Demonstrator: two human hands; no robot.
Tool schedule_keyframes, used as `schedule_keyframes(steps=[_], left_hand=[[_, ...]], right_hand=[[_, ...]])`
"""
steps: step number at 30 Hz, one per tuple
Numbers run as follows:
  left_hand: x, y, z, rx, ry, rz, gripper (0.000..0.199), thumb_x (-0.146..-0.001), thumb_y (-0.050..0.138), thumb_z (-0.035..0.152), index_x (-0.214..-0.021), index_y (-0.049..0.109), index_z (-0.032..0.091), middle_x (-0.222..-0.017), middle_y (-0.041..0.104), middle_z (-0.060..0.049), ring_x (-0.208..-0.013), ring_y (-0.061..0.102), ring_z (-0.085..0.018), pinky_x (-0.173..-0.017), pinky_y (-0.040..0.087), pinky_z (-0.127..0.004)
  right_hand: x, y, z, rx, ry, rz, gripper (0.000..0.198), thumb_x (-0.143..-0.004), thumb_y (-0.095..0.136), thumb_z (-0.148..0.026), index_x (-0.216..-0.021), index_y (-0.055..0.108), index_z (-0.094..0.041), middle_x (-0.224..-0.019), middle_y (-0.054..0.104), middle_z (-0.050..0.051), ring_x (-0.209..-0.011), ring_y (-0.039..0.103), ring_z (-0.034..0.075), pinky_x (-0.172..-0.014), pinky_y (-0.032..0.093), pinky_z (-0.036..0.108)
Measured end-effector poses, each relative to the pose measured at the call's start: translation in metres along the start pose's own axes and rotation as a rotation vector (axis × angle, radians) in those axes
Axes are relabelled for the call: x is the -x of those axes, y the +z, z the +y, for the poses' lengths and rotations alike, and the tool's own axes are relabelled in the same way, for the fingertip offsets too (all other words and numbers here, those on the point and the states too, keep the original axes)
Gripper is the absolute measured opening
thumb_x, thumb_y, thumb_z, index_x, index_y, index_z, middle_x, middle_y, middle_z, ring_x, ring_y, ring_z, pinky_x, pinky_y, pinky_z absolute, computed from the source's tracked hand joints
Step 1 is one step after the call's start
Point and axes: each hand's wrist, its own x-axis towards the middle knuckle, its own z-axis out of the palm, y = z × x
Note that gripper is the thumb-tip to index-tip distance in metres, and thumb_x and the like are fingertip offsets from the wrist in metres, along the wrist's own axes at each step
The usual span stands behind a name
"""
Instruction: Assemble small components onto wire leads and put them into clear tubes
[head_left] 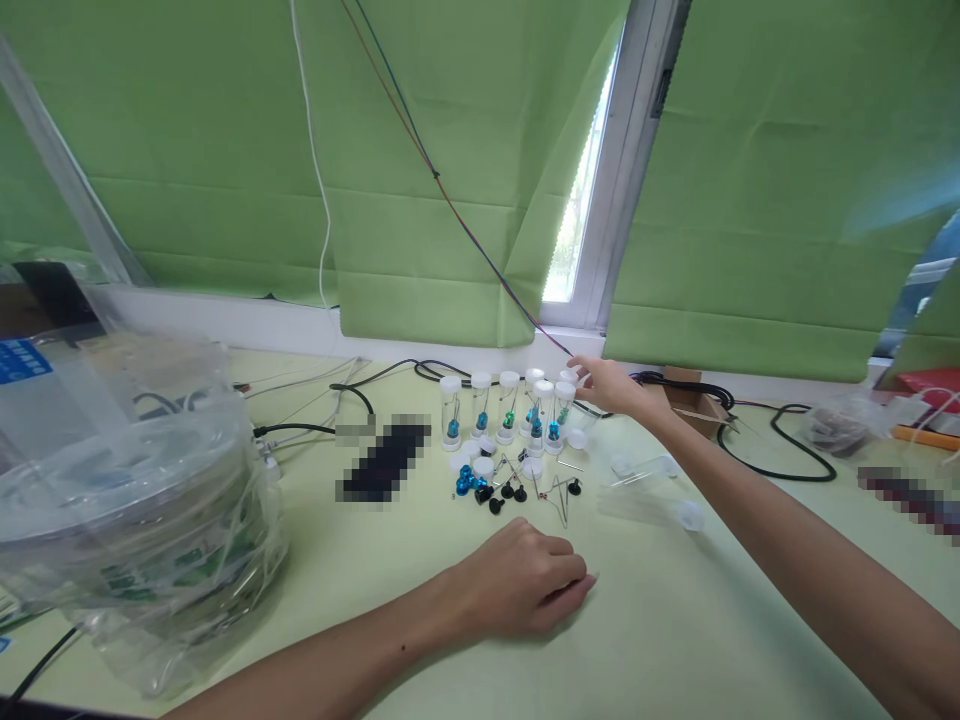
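My left hand (536, 580) rests on the table in a loose fist, and nothing shows sticking out of it. Farther back, my right hand (604, 386) has its fingers closed at the white cap of a clear tube (564, 402) in the rear of a group. Several other upright capped tubes (508, 408) stand beside it, with blue or green metal parts and thin wires inside. In front of them lie blue metal pieces (469, 481), black knob-like parts (520, 493), bent metal wires (561, 500) and loose white caps (484, 467).
On the left is a large spool (127, 500) wrapped in plastic. A blurred dark object (386, 462) lies beside the tubes. Clear tubes (637, 475) lie under my right forearm. At the back are a cardboard box (694, 405) and black cables (780, 475); a thin cable (480, 245) hangs across.
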Motion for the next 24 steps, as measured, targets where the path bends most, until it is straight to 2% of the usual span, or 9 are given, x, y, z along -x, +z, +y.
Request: schedule_keyframes(steps=[9, 14, 19, 21, 24], left_hand=[[-0.001, -0.001, 0.0, 0.014, 0.006, -0.015, 0.032, -0.09, 0.046, 0.019, -0.058, 0.046, 0.017, -0.051, 0.045, 0.003, -0.041, 0.04, -0.007, -0.043, 0.021, -0.027], [0.0, 0.001, 0.0, 0.016, -0.01, -0.027, 0.034, -0.091, 0.045, 0.02, -0.057, 0.046, 0.017, -0.05, 0.042, 0.003, -0.041, 0.036, -0.007, -0.043, 0.02, -0.027], [0.0, 0.001, 0.0, 0.031, -0.02, -0.038, 0.033, -0.09, 0.046, 0.02, -0.057, 0.045, 0.017, -0.05, 0.04, 0.004, -0.042, 0.034, -0.008, -0.044, 0.019, -0.028], [-0.001, 0.001, 0.001, 0.039, -0.03, -0.051, 0.033, -0.09, 0.046, 0.019, -0.057, 0.044, 0.017, -0.05, 0.04, 0.004, -0.042, 0.033, -0.008, -0.044, 0.019, -0.027], [-0.001, 0.001, 0.001, 0.044, -0.037, -0.061, 0.032, -0.09, 0.045, 0.02, -0.057, 0.043, 0.017, -0.051, 0.041, 0.004, -0.042, 0.032, -0.008, -0.044, 0.019, -0.027]], right_hand=[[0.001, -0.01, 0.013, -0.006, -0.012, -0.06, 0.047, -0.078, 0.071, -0.023, -0.122, 0.056, -0.016, -0.103, 0.072, 0.009, -0.084, 0.068, 0.019, -0.074, 0.051, 0.029], [0.012, -0.039, 0.024, -0.011, 0.014, -0.066, 0.027, -0.085, 0.063, -0.028, -0.11, 0.064, -0.017, -0.1, 0.073, 0.009, -0.088, 0.068, 0.02, -0.076, 0.051, 0.028], [0.025, -0.059, 0.065, 0.108, 0.128, -0.057, 0.024, -0.088, 0.056, -0.032, -0.104, 0.068, -0.019, -0.096, 0.074, 0.008, -0.084, 0.067, 0.021, -0.07, 0.048, 0.027], [0.034, -0.055, 0.088, 0.239, 0.228, -0.043, 0.017, -0.085, 0.058, -0.029, -0.091, 0.071, -0.021, -0.086, 0.074, 0.007, -0.077, 0.066, 0.021, -0.065, 0.045, 0.027], [0.053, -0.041, 0.119, 0.304, 0.324, 0.006, 0.006, -0.07, 0.068, -0.019, -0.065, 0.069, -0.016, -0.069, 0.07, 0.013, -0.068, 0.064, 0.025, -0.06, 0.042, 0.031]])
